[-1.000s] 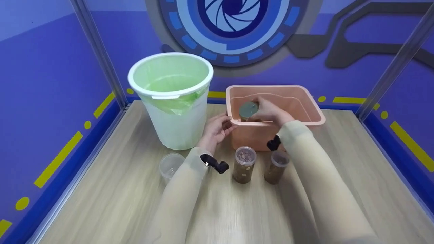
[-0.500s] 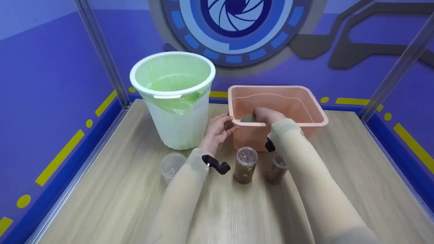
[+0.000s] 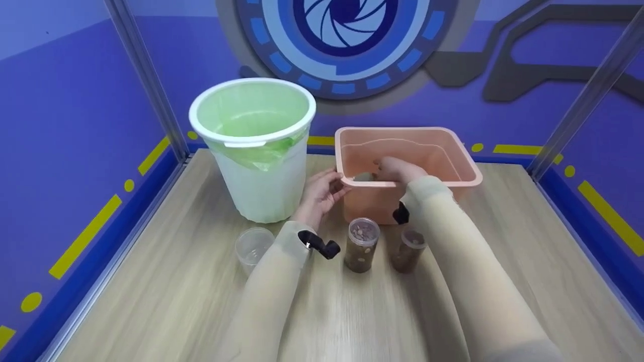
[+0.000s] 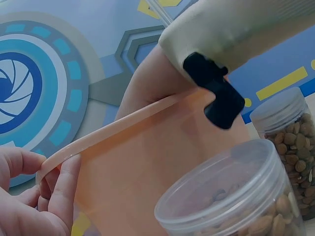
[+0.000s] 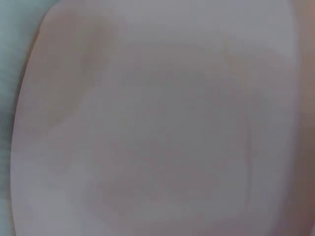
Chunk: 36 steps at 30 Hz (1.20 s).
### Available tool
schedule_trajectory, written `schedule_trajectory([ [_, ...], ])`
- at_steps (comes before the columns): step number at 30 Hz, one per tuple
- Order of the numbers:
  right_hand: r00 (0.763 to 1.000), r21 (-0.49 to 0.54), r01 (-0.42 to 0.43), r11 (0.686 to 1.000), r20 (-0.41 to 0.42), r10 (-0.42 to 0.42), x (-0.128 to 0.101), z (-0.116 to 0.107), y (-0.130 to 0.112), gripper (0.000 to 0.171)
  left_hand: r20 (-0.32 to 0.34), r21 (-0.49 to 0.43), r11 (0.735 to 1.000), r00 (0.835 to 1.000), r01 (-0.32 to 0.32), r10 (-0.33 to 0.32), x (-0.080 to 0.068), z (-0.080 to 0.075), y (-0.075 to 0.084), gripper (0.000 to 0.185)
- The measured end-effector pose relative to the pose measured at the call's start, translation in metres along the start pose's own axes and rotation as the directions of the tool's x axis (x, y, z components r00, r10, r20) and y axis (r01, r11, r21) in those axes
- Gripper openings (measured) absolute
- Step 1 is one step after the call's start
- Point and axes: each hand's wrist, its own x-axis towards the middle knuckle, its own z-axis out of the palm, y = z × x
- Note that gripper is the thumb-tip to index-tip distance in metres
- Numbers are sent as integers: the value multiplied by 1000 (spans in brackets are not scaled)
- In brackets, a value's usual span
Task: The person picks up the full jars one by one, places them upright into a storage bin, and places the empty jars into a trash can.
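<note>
Okay, your left hand (image 3: 321,195) pinches the tub (image 3: 375,203) at its near left rim. Your right hand (image 3: 398,170) dips inside, just right of the green-topped jar (image 3: 364,177); can't tell its grip, fingertips hidden. Nut jar (image 3: 360,251) stands nearer, upright.

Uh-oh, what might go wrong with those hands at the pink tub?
The right sleeve looks close to the jar of brown bits on the right, so it might knock the jar over.

The left sleeve partly covers the clear container, so that could get bumped.

The left hand grips the pink tub by its rim, so a tug might shift it.
</note>
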Motion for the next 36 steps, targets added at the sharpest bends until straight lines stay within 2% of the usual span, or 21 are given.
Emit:
schedule_trajectory([
  [4,998,24,42,999,-45,-41,1,-10,4,76,2,0,1000,1000,8,-8,1,0,1,41],
  [6,995,77,62,995,-84,-56,-4,-15,4,84,-3,-4,1000,1000,10,-10,1,-1,1,41],
  [9,984,176,121,977,-152,-94,-19,-24,1,81,-1,-11,1000,1000,8,-8,1,-2,2,41],
  [11,975,270,157,950,-194,-106,-33,-30,0,76,5,-12,1000,1000,9,-9,1,-1,1,42],
  [13,967,359,196,913,-223,-120,-50,-35,-1,71,16,-14,1000,1000,12,-12,1,-1,1,43],
  [15,960,451,240,860,-242,-140,-68,-36,-1,67,19,-13,1000,1000,13,-13,1,-1,0,44],
  [18,947,566,311,764,-257,-195,-94,-32,4,60,17,-10,1000,1000,8,-8,0,-2,-1,43],
  [19,939,602,339,723,-261,-223,-102,-28,7,58,17,-10,1000,1000,5,-5,0,-2,-1,42],
  [21,914,645,404,649,-264,-307,-117,-19,18,54,12,-10,1000,1000,8,-8,-1,-1,-1,42],
  [24,853,674,493,550,-251,-458,-133,-2,40,59,3,-15,1000,1000,14,-14,-1,-1,-1,40],
  [26,817,673,526,520,-231,-528,-139,11,56,66,-2,-15,1000,1000,16,-16,-1,-1,-1,40],
  [28,798,673,539,506,-217,-562,-142,24,71,73,-2,-18,1000,1000,12,-12,0,-1,-1,39],
  [32,791,698,535,476,-215,-573,-141,50,95,79,-2,-21,1000,1000,13,-13,-1,-1,-1,39],
  [36,804,723,511,465,-210,-557,-137,73,112,80,3,-23,1000,1000,15,-15,-1,-1,-1,41],
])
